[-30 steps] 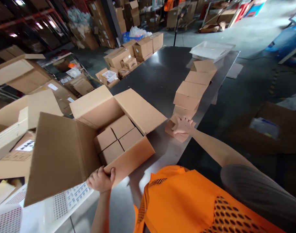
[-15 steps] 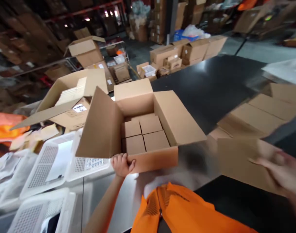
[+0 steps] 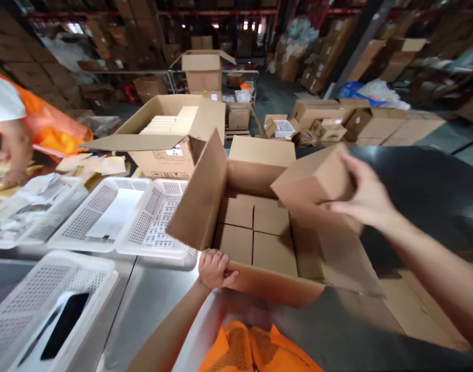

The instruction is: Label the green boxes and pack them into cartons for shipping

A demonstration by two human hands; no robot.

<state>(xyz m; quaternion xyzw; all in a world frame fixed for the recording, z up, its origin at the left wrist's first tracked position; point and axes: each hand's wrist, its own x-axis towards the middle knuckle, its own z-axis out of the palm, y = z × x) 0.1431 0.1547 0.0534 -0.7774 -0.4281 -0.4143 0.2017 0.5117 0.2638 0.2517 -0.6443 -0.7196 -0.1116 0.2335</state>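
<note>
A large open cardboard carton [image 3: 205,199] stands on the table in front of me, with several small brown boxes [image 3: 254,232] packed flat inside. My left hand [image 3: 215,268] is closed on the carton's near flap at its front edge. My right hand [image 3: 366,199] grips a small brown box [image 3: 314,178] and holds it tilted in the air above the carton's right side.
White perforated plastic trays [image 3: 116,217] lie to the left of the carton, one with sheets of labels. Another open carton [image 3: 170,132] stands behind them. A person in an orange vest [image 3: 27,124] bends at the far left. Cartons and racks fill the background.
My right hand has lifted a small box from the row on the right and carried it left over the carton. My view has swung left. The left hand has stayed on the flap.
</note>
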